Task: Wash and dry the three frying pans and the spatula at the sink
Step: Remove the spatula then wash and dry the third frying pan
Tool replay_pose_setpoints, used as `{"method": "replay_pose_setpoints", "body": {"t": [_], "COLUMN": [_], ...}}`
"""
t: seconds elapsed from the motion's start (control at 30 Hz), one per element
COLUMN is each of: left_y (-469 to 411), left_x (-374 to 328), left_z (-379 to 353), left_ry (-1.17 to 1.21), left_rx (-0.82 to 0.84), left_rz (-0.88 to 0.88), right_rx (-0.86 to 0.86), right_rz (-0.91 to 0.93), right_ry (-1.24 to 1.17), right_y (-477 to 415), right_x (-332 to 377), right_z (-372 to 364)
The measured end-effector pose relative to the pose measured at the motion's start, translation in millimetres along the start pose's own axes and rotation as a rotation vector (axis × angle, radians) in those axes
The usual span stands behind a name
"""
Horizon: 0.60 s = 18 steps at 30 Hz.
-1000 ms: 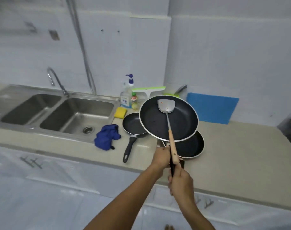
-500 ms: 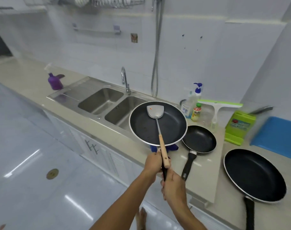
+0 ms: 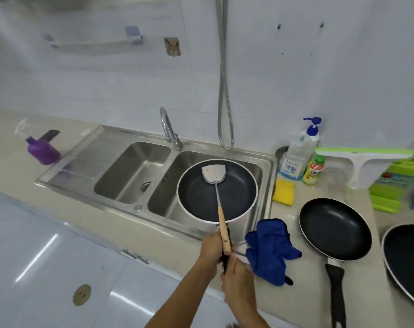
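The big frying pan (image 3: 196, 192) is up in the air over the right bowl of the steel sink (image 3: 87, 159). A metal spatula (image 3: 213, 172) lies inside the pan. Its wooden handle sticks out over the rim toward the person.

The left hand (image 3: 210, 245) is wrapped round the pan's black handle, close to the pan. The spatula's wooden handle lies right against this hand (I cannot tell if the fingers pinch it too). The right hand (image 3: 236, 280) grips the same black handle lower down, just behind the left hand.

A smaller frying pan (image 3: 334, 228) sits on the counter to the right of the sink, with its handle toward the person. A third frying pan (image 3: 407, 256) sits beside it, cut off by the edge of the view.

A blue cloth (image 3: 269, 249) lies bunched on the counter between the sink and the smaller pan. A yellow sponge (image 3: 284, 191) rests just beside the sink's right rim. A soap pump bottle (image 3: 298, 157) stands behind it.
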<state>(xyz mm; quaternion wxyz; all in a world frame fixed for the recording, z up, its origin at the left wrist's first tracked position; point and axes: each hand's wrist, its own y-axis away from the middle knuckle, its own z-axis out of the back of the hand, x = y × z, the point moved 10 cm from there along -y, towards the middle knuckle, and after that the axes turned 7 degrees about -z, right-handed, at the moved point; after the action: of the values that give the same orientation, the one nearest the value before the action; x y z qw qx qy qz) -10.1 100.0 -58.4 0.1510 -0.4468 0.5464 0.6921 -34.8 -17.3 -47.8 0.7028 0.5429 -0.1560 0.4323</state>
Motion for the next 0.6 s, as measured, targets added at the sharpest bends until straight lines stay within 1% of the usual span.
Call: {"method": "replay_pose_setpoints", "body": {"t": [0.1, 0.17, 0.27, 0.4, 0.5, 0.6], "left_y": [-25.2, -43.5, -73.4, -114.9, -146.3, -165.8], "left_x": [-9.1, -12.4, -12.4, -20.0, -21.5, -26.3], "left_z": [7.8, 16.0, 27.5, 48.3, 67.4, 86.0], "left_ry": [0.014, 0.015, -0.003, -0.082, -0.148, -0.202], "left_rx": [0.031, 0.044, 0.074, 0.14, 0.222, 0.279], "left_rz": [0.026, 0.063, 0.118, 0.122, 0.16, 0.182], "right_rx": [-0.031, -0.042, -0.075, -0.178, -0.296, -0.483], "right_rz": [-0.001, -0.032, -0.099, -0.139, -0.135, -0.041], "right_ry": [0.083, 0.074, 0.125, 0.127, 0.128, 0.204], "right_y": [-15.1, -28.7, -48.4, -61.7, -63.2, -66.7], "right_x": [18.2, 26.1, 29.7, 45.1, 63.0, 79.6], "right_z": [-14.5, -30.2, -56.0, -86.3, -114.1, -130.0]}}
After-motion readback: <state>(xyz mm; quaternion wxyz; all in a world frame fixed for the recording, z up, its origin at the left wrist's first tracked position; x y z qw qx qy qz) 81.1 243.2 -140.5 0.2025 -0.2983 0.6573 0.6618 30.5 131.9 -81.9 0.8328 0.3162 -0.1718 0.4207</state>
